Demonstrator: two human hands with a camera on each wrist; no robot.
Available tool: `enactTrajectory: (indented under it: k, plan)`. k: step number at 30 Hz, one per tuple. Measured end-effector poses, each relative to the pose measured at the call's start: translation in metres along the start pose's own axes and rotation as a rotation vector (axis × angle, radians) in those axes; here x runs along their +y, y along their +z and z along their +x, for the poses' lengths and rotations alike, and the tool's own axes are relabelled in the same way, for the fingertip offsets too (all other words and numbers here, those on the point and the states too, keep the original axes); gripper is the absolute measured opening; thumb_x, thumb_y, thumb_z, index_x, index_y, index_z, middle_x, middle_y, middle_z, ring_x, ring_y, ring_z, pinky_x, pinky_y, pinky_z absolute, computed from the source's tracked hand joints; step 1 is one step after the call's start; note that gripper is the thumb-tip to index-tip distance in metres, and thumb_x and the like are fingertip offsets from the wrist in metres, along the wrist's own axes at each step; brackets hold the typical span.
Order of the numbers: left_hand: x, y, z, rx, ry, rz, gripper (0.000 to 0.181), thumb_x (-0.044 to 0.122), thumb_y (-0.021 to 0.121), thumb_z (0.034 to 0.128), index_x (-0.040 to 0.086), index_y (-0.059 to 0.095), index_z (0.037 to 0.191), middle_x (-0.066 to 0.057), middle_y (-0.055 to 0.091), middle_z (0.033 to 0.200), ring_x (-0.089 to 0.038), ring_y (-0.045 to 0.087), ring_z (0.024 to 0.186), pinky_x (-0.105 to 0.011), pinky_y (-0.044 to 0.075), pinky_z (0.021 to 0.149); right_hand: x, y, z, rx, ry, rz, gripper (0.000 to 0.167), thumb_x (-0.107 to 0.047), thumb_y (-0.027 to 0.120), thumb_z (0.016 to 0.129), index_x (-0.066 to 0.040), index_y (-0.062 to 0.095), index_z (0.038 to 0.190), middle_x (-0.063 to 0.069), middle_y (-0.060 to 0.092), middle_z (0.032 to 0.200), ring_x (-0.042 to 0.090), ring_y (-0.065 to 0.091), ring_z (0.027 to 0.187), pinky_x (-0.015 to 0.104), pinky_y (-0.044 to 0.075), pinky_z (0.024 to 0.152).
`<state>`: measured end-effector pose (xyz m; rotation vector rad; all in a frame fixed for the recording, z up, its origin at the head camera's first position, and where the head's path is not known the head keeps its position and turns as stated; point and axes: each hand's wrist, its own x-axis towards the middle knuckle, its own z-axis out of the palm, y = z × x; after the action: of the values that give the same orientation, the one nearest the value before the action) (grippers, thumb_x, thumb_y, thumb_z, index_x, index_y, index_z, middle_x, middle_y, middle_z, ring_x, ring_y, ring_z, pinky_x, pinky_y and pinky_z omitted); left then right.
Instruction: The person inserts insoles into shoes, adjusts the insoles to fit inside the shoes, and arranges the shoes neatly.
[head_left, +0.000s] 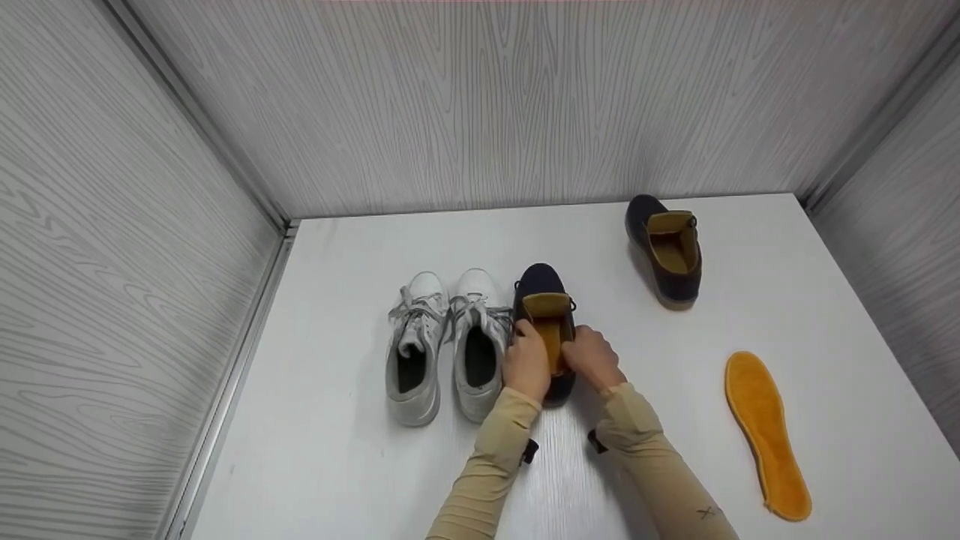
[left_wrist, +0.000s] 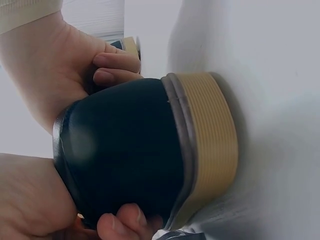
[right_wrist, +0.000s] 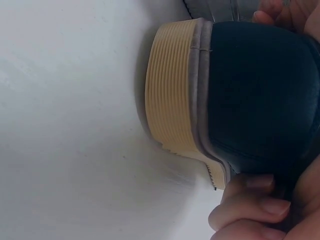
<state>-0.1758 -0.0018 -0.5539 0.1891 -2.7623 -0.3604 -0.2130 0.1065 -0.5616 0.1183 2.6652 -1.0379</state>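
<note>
A dark navy shoe with a tan lining stands on the white table, toe pointing away from me. My left hand grips its left side, the fingertips curled against the outer wall. On the opposite side my right hand holds the opening's edge, fingers bent round the upper. Between the hands, an orange insole shows inside the shoe. Both wrist views show the dark heel and its ribbed tan sole down on the table. My thumbs are partly hidden by the shoe's rim.
Two white sneakers with grey laces, the left one and the right one, stand left of the navy shoe. The matching navy shoe is at the back right. An orange insole lies at the right. Grey wood-grain panels enclose the table.
</note>
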Motion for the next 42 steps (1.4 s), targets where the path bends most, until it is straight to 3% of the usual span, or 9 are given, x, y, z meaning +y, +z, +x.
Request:
enactTrajectory:
  k: [7, 12, 16, 23, 29, 33, 37, 42]
  plan:
    - [0.000, -0.012, 0.009, -0.047, -0.009, 0.035, 0.044, 0.007, 0.075, 0.0796, -0.011, 0.052, 0.112, -0.017, 0.067, 0.079, -0.029, 0.069, 0.066, -0.037, 0.055, 0.055, 0.000, -0.010, -0.003, 0.017, -0.085, 0.004, 0.022, -0.024, 0.057, 0.085, -0.003, 0.062, 0.083, 0.007, 0.058, 0.074, 0.022, 0.051, 0.064, 0.036, 0.040, 0.055]
    - [0.005, -0.024, 0.017, -0.012, 0.026, 0.086, 0.029, 0.010, 0.070, 0.0854, -0.009, 0.058, 0.104, -0.016, 0.068, 0.079, -0.028, 0.069, 0.064, -0.035, 0.054, 0.052, -0.003, -0.024, -0.009, 0.016, -0.143, -0.033, 0.025, -0.027, 0.060, 0.088, -0.007, 0.057, 0.074, 0.004, 0.053, 0.068, 0.020, 0.049, 0.060, 0.032, 0.037, 0.051]
    - [0.013, -0.040, 0.025, -0.033, 0.055, 0.080, 0.027, 0.013, 0.065, 0.0918, -0.008, 0.057, 0.107, -0.016, 0.068, 0.081, -0.028, 0.070, 0.067, -0.035, 0.055, 0.053, -0.007, -0.042, -0.015, 0.006, -0.166, -0.064, 0.031, -0.030, 0.062, 0.091, -0.007, 0.059, 0.071, 0.002, 0.052, 0.065, 0.019, 0.048, 0.058, 0.031, 0.037, 0.051]
    - [0.042, -0.056, 0.037, -0.016, 0.157, 0.056, 0.024, 0.020, 0.064, 0.0951, -0.001, 0.058, 0.102, -0.013, 0.067, 0.081, -0.023, 0.070, 0.064, -0.031, 0.054, 0.050, -0.009, -0.073, -0.018, 0.064, -0.213, -0.083, 0.033, -0.032, 0.061, 0.093, -0.007, 0.061, 0.071, 0.002, 0.052, 0.064, 0.020, 0.048, 0.058, 0.033, 0.037, 0.052]
    - [0.078, -0.053, 0.048, -0.016, 0.226, 0.085, 0.025, 0.026, 0.066, 0.0941, 0.002, 0.061, 0.101, -0.008, 0.068, 0.079, -0.018, 0.069, 0.064, -0.027, 0.053, 0.050, -0.001, -0.103, -0.014, 0.148, -0.226, -0.086, 0.034, -0.031, 0.060, 0.094, -0.005, 0.062, 0.072, 0.003, 0.054, 0.063, 0.021, 0.050, 0.058, 0.033, 0.037, 0.052]
    - [0.100, -0.044, 0.056, -0.065, 0.255, 0.096, 0.022, 0.027, 0.064, 0.0946, 0.005, 0.064, 0.101, -0.006, 0.070, 0.081, -0.016, 0.070, 0.069, -0.028, 0.054, 0.055, 0.012, -0.120, -0.009, 0.173, -0.183, -0.114, 0.035, -0.033, 0.057, 0.094, -0.005, 0.063, 0.073, 0.004, 0.054, 0.064, 0.021, 0.050, 0.059, 0.033, 0.037, 0.051]
    - [0.115, -0.037, 0.063, -0.119, 0.257, 0.092, 0.020, 0.027, 0.064, 0.0944, 0.008, 0.064, 0.102, -0.005, 0.071, 0.084, -0.016, 0.070, 0.073, -0.028, 0.055, 0.057, 0.025, -0.132, -0.004, 0.190, -0.132, -0.121, 0.037, -0.032, 0.056, 0.095, -0.008, 0.058, 0.067, 0.002, 0.048, 0.059, 0.021, 0.047, 0.056, 0.033, 0.036, 0.049]
    - [0.127, -0.031, 0.065, -0.120, 0.264, 0.113, 0.020, 0.027, 0.063, 0.0947, 0.009, 0.065, 0.103, -0.003, 0.071, 0.084, -0.014, 0.070, 0.073, -0.026, 0.055, 0.057, 0.042, -0.138, 0.001, 0.234, -0.092, -0.150, 0.038, -0.027, 0.053, 0.092, -0.012, 0.050, 0.057, 0.000, 0.043, 0.052, 0.021, 0.044, 0.051, 0.034, 0.033, 0.044]
